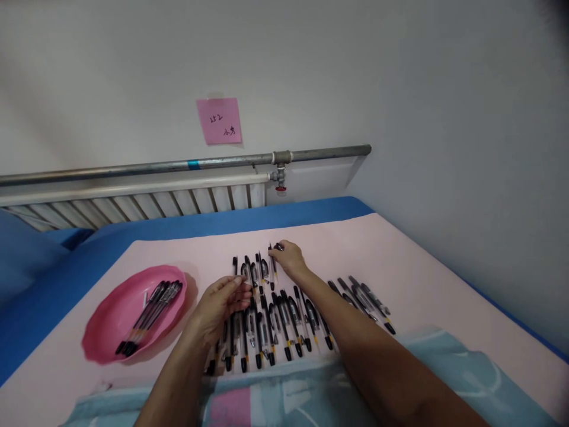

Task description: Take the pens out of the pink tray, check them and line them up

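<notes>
Disassembled pens, with clear barrels, black caps and thin refills with yellow ends, lie in two rough rows on the pink mat (351,243). At the far row's right end, my right hand (288,260) is closed in a pinch on a small black pen cap (278,246), beside an upright-lying refill and barrel (272,273). My left hand (224,302) hovers over the left part of the rows, its fingers loosely curved and apart, close to the pen parts (255,276). The near row of pen parts (273,326) lies between my forearms.
A pink scalloped bowl (95,332) at the left holds several assembled-looking pens (153,317). Another group of pens (360,296) lies right of my right forearm. Light-blue cloth (448,362) covers the front edge. Behind the blue bed cover (249,219) are a radiator (169,201) and a pipe (235,161).
</notes>
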Available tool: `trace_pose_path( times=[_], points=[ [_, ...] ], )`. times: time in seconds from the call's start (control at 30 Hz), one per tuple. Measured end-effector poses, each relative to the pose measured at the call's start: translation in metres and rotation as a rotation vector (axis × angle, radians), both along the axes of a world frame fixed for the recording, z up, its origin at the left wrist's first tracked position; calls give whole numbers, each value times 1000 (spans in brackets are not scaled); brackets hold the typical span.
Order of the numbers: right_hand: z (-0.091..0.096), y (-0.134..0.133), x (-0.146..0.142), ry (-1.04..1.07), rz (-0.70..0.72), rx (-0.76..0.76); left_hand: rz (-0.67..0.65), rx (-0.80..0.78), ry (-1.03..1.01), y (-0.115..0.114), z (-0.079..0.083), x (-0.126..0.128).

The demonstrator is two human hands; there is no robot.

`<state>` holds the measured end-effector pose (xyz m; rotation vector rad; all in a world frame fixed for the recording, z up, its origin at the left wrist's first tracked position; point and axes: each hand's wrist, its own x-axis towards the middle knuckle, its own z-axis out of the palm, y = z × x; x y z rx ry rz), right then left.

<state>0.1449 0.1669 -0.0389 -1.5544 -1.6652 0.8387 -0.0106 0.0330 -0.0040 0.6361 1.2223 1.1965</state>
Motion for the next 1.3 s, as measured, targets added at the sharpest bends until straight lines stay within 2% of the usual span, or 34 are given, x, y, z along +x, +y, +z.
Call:
trace_pose_path(
  times=[0.3, 0.63, 0.93, 1.13, 1.3],
  points=[
    [-4, 0, -3, -246, 87, 47, -17, -8, 9, 0, 1, 1],
    [-9, -6, 0, -401, 154, 44, -25, -5, 9, -1, 0, -1],
    [4, -11, 7, -477, 250, -4, -28, -6, 12, 0, -2, -3],
    [17, -22, 9, -498, 312, -122, -40, 8, 2, 0, -4, -5],
    [19, -25, 11, -484, 318, -190, -38, 8, 10, 0, -4, -5]
  ],
)
